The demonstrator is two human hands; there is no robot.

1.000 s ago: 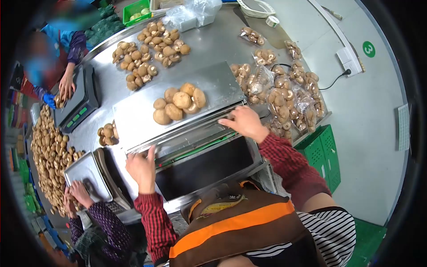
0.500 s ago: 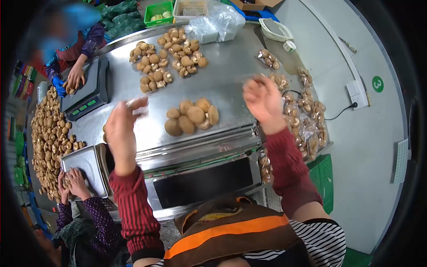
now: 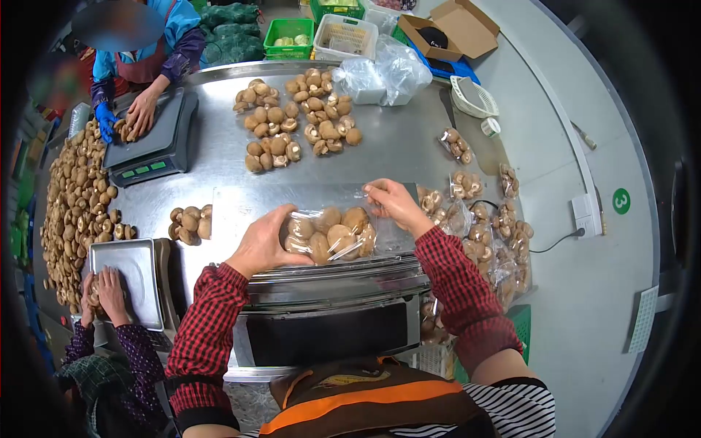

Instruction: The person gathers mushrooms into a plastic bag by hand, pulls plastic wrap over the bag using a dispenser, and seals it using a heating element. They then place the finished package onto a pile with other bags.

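A group of brown mushrooms (image 3: 342, 237) lies under clear plastic film (image 3: 310, 213) at the front of the steel table, above the wrapping machine. My left hand (image 3: 263, 241) cups the left end of this group, its thumb at the near side and its fingers at the far side. With thumb and forefinger pinched together, my right hand (image 3: 394, 206) grips the film's edge at the upper right of the mushrooms. Several loose mushrooms (image 3: 191, 223) sit left of my left hand.
Mushroom piles (image 3: 274, 150) stand farther back, wrapped packs (image 3: 482, 237) at right. A co-worker's hands (image 3: 135, 124) hold mushrooms on a dark scale (image 3: 150, 150). Another person's hands (image 3: 106, 296) are at a metal tray (image 3: 131, 281), near a large mushroom heap (image 3: 77, 197). A dark machine panel (image 3: 328, 332) faces me.
Both my hands have come down from above the mushrooms. Film now covers the mushrooms; my left hand holds their left end, my right pinches the film. The camera view has shifted.
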